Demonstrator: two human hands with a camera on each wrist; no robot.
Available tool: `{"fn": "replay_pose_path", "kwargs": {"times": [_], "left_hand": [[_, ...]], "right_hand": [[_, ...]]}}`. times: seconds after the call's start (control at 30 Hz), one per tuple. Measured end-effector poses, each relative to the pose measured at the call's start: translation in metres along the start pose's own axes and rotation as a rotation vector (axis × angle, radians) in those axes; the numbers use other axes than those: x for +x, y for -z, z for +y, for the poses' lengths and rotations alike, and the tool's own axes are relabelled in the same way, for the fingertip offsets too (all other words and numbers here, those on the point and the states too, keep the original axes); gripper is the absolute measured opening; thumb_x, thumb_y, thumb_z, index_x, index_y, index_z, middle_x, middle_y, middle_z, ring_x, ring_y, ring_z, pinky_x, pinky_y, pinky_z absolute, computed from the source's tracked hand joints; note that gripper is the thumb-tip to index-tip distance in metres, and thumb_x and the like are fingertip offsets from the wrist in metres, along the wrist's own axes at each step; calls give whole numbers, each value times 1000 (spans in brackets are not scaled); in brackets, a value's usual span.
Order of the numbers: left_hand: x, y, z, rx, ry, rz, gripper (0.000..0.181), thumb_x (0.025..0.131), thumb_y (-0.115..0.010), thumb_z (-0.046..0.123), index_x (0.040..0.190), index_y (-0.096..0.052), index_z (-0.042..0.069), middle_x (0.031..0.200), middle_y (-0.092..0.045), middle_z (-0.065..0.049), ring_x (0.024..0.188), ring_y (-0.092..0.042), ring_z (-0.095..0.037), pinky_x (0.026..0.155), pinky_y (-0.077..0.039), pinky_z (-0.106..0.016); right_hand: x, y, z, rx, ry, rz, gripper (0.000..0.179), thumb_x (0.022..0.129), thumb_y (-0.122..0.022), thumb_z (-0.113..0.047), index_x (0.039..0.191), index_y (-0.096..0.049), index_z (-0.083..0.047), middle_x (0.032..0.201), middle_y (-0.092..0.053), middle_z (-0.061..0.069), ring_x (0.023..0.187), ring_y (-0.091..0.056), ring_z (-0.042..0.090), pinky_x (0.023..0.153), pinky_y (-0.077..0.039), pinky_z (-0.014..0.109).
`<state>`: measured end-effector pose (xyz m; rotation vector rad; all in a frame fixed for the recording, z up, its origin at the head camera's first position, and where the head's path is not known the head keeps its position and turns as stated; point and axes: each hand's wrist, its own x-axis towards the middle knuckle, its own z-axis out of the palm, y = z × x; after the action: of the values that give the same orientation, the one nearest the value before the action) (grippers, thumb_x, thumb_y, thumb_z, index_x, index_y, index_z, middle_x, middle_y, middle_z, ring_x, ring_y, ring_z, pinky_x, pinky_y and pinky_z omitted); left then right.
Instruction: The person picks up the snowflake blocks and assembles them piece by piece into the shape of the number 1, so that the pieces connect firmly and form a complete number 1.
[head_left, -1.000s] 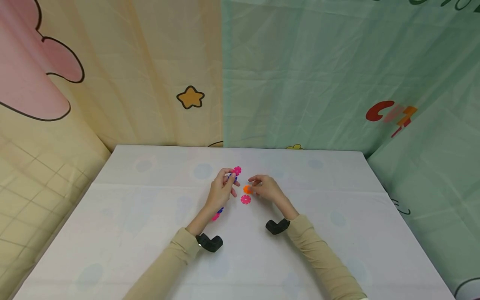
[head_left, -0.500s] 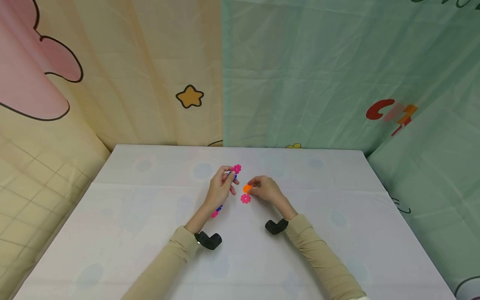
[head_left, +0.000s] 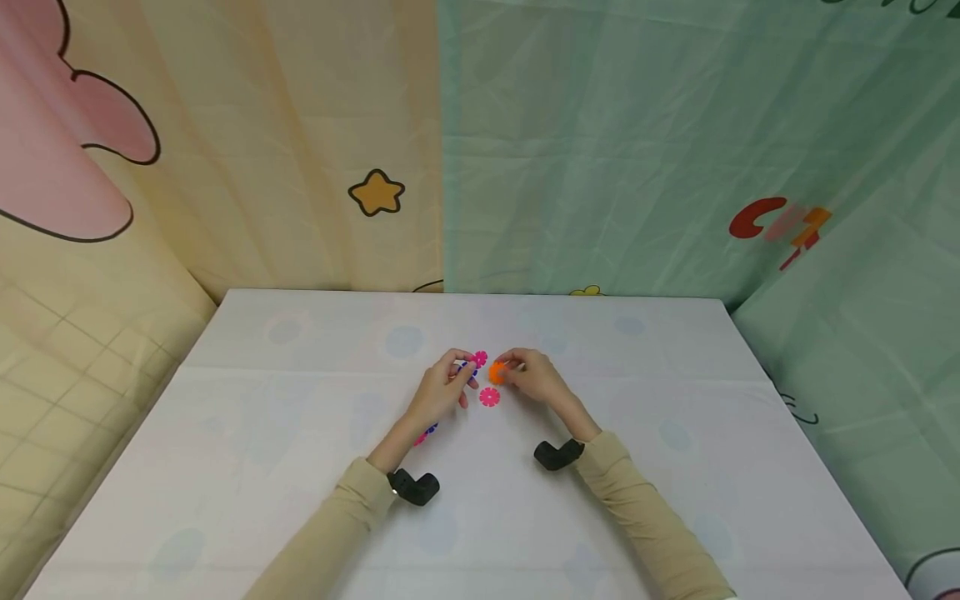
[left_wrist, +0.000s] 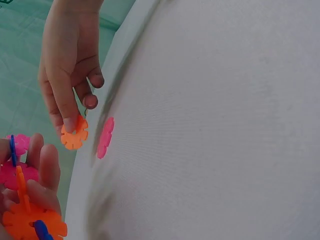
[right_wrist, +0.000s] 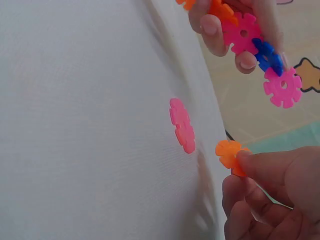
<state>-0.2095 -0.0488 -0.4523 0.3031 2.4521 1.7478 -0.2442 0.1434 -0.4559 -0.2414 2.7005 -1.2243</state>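
My left hand holds a chain of interlocked notched plastic discs, pink, blue and orange. The chain's pink end disc sticks out past the fingertips, joined to a blue disc set crosswise. Its other end shows beside the left wrist in the head view; the palm hides part of the middle. Between thumb and fingers, my right hand pinches a single orange notched disc. That disc is close to the chain's pink end but apart from it. A loose pink disc lies flat on the table below both hands.
A white cloth with pale spots covers the table. Behind it hang a cream curtain and a green curtain. Each wrist wears a black camera mount, the left one and the right one.
My left hand has lowered the chain's pink end toward the body and slightly right, closer to the orange disc. The right hand has raised the orange disc slightly away from the loose pink one.
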Motion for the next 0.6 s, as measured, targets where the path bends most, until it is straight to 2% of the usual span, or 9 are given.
{"fn": "replay_pose_path", "kwargs": {"times": [0.13, 0.37, 0.6], "left_hand": [[0, -2, -1, 0, 2, 4, 25, 100, -51, 26, 120, -54, 10, 86, -70, -13, 53, -58, -30, 47, -40, -22], [1, -4, -3, 13, -3, 2, 24, 101, -51, 24, 119, -54, 9, 85, -70, -14, 50, -56, -26, 47, -40, -23], [0, -6, -1, 28, 8, 3, 23, 101, -50, 25, 118, -54, 11, 84, -70, -13, 50, -56, -24, 45, -37, -22]], "right_hand": [[-2, 2, -2, 47, 26, 39, 21, 92, -58, -10, 110, -66, -5, 92, -64, 12, 59, -54, 16, 55, -48, 23], [-5, 4, -8, 184, 74, 113, 24, 95, -57, -15, 116, -62, -4, 88, -64, 18, 58, -56, 27, 49, -45, 22], [-7, 7, -14, 279, 82, 173, 24, 96, -57, -16, 116, -62, -5, 87, -65, 23, 54, -52, 16, 51, -44, 21]]}}
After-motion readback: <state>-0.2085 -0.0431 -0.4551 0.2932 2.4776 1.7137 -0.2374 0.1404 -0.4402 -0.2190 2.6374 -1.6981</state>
